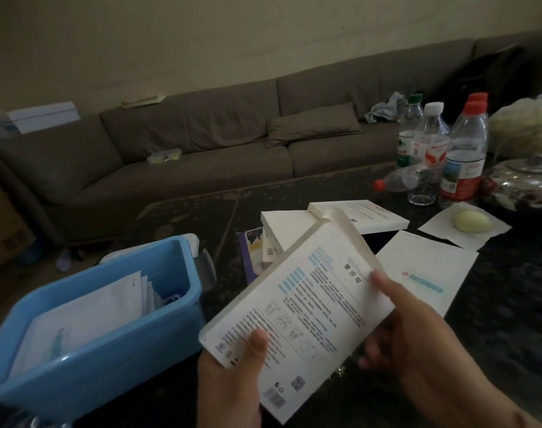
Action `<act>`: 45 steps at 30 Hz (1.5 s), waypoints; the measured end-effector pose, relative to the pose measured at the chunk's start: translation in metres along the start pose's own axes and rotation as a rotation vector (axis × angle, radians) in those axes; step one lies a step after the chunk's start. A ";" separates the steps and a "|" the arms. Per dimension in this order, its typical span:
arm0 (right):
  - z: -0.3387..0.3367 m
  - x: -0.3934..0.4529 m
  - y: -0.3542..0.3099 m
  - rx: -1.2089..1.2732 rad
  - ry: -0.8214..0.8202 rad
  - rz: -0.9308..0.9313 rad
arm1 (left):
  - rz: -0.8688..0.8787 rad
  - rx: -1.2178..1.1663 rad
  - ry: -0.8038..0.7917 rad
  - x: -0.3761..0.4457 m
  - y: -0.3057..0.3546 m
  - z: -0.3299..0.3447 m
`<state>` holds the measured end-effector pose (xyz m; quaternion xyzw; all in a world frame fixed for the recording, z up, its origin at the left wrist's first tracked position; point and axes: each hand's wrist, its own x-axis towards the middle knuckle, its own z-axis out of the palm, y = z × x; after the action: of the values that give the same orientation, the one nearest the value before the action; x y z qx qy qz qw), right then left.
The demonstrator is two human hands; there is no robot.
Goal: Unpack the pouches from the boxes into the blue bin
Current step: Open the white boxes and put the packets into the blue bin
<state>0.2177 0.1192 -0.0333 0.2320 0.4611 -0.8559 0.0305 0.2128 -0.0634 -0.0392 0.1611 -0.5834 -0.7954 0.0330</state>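
In the lower middle of the frame, a flat white box is held tilted over the dark worktop, its printed back facing the camera and its top flap open and standing up toward the centre. The left hand holds the box at its lower left corner, thumb pressed on the printed face, so that grip is closed on the box. The right hand holds the box's right edge, thumb on the face and fingers curled behind it, closed on the box as well.

At lower left, the blue bin sits just beside the box, and white pouches stand leaning inside it. One more pouch lies flat on the worktop right of centre, partly hidden behind the held box. Behind the flap, in the middle of the frame, two more white boxes lie on the worktop, overlapping each other, with a purple-edged packet showing just left of them.

At upper right, a cluster of plastic bottles stands upright, with one bottle lying on its side in front of them. Near them, a pale yellow egg-shaped thing rests on a white sheet. A glass jar sits at the far right edge. Across the upper frame, a brown sofa runs along the wall, with a cushion on it.
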 end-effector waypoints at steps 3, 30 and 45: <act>-0.007 -0.004 -0.007 0.072 -0.044 -0.001 | 0.108 0.102 -0.067 -0.002 -0.005 0.004; 0.043 -0.065 0.021 -0.521 -0.028 -0.658 | 1.190 1.009 -0.222 -0.031 0.049 -0.029; 0.044 -0.065 0.032 -0.515 0.024 -0.668 | 0.927 1.583 -0.599 -0.047 0.059 -0.024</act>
<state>0.2681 0.0551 -0.0094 0.0644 0.7102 -0.6727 -0.1971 0.2561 -0.0930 0.0202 -0.3196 -0.9405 -0.0877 0.0754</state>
